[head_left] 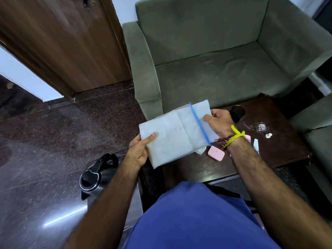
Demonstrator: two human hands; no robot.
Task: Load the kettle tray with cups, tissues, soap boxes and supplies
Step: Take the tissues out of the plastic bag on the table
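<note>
I hold a flat white pack of tissues (172,135) with a blue strip across it, above the near left corner of a dark wooden table (280,141). My left hand (140,150) grips its lower left corner, thumb on top. My right hand (219,123) grips its right end beside the blue strip. A pink soap box (216,153) lies on the table just under my right wrist; a second pink box (247,137) peeks out behind the wrist. A black kettle (95,177) stands at lower left, under my left forearm. The tray is largely hidden.
A green armchair (215,60) stands behind the table. On the table are a black round object (237,112), a clear crumpled wrapper (258,126), a small white cap (269,135) and a white sachet (256,143). A wooden door (62,42) is at upper left.
</note>
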